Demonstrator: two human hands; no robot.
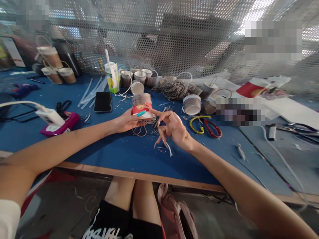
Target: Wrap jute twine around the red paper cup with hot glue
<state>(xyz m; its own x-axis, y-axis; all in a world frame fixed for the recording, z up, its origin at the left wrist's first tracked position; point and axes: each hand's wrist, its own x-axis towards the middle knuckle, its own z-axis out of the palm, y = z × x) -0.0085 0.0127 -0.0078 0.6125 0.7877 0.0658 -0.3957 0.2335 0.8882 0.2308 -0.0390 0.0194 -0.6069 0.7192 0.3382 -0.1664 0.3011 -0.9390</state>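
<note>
Near the middle of the blue table, a red and white paper cup (142, 109) has grey cord wound round its upper part. My left hand (126, 121) is closed round the cup's left side, and a long teal nail lies across the front. On the right, my right hand (174, 129) touches the cup's side with a fingertip; its other fingers are bent and spread apart. A thin loop of cord (140, 131) hangs below the cup. Under the right fingers is a curved white strip (169, 149).
Behind stand a drink carton (112, 77), a black phone (103, 102), cord-wrapped cups (191, 104) and a heap of grey cord (173, 88). Yellow-handled (196, 124) and red-handled (213, 128) tools lie right of my hand. A magenta power strip (61, 124) is at left.
</note>
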